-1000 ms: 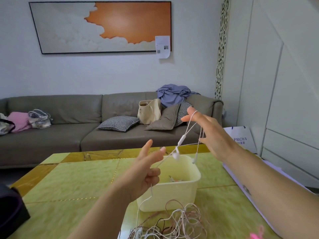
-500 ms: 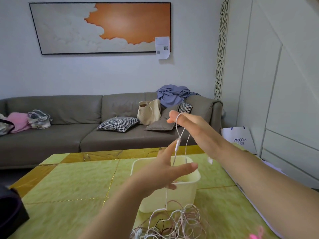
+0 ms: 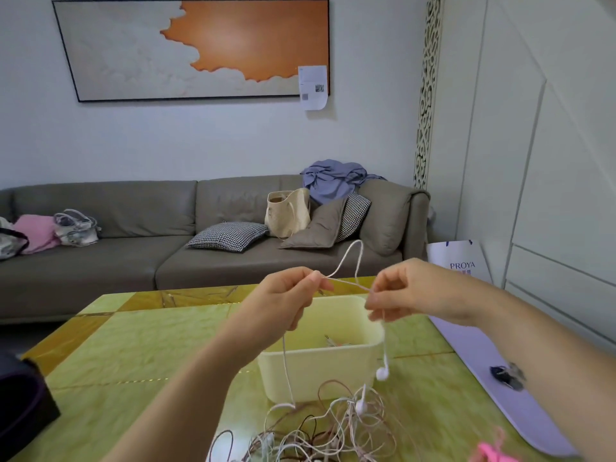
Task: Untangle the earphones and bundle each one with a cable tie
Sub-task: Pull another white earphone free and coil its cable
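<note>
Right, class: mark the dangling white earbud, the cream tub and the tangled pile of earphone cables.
dangling white earbud (image 3: 382, 373), head view, on the bud's rounded head.
cream tub (image 3: 316, 375), head view, on its bare front wall.
tangled pile (image 3: 333, 431), head view, on the crossing cables near its middle.

White earphone (image 3: 382, 373) aloft above cable tangle (image 3: 320, 431)

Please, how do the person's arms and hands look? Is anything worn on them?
Both forearms are bare, no sleeves in view. The left hand and right hand show no gloves, rings or watch. The right forearm has a small dark mark.
</note>
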Available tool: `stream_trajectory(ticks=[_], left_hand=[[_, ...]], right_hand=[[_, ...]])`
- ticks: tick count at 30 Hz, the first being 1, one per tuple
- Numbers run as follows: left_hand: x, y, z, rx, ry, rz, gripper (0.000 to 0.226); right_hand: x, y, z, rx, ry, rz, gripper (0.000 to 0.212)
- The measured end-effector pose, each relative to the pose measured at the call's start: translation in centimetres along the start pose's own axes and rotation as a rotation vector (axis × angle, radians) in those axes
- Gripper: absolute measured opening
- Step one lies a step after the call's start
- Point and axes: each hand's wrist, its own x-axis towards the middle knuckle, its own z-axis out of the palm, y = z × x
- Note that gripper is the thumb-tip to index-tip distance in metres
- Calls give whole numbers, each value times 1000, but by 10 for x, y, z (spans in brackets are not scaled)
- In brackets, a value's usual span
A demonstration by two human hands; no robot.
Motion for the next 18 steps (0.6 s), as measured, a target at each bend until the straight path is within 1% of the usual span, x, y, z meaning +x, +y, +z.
stream_trajectory(ticks=[1, 2, 3, 4, 6, 7, 8, 9, 10, 11, 13, 14, 16, 18], left_hand=[[1, 3, 0, 112, 4, 15, 26], [2, 6, 0, 234, -2, 36, 25], [3, 9, 1, 341, -26, 58, 23], [4, 13, 3, 422, -61, 74, 22], [5, 19, 6, 502, -119, 90, 18], [7, 22, 7, 519, -128, 92, 17], [8, 24, 8, 528, -124, 96, 15], [10, 26, 7, 536, -111, 107, 14], [12, 28, 5, 534, -95, 121, 12], [13, 30, 3, 513, -85, 131, 9], [16, 32, -3, 436, -79, 148, 6], [16, 31, -7, 410, -71, 147, 10], [15, 27, -16, 347, -14, 113, 12], [13, 18, -26, 129, 75, 36, 11]], right_hand=[[-1, -1, 0, -34, -43, 15, 8], [-3, -4, 0, -108, -66, 16, 11], [-3, -9, 1, -166, -77, 6, 20], [-2, -13, 2, -167, -95, -15, 32], [-1, -19, 3, -10, -175, -65, 56], [-2, -22, 4, 79, -245, -90, 63], [-2, -24, 6, 133, -311, -111, 63], [-2, -25, 7, 179, -364, -120, 59], [-3, -27, 7, 215, -396, -118, 50], [-4, -28, 8, 244, -394, -102, 38], [-5, -30, 10, 306, -305, -59, 17], [-4, -30, 10, 377, -238, -51, 19], [-1, -27, 6, 609, -53, -71, 29], [4, -21, 1, 915, 154, -108, 32]])
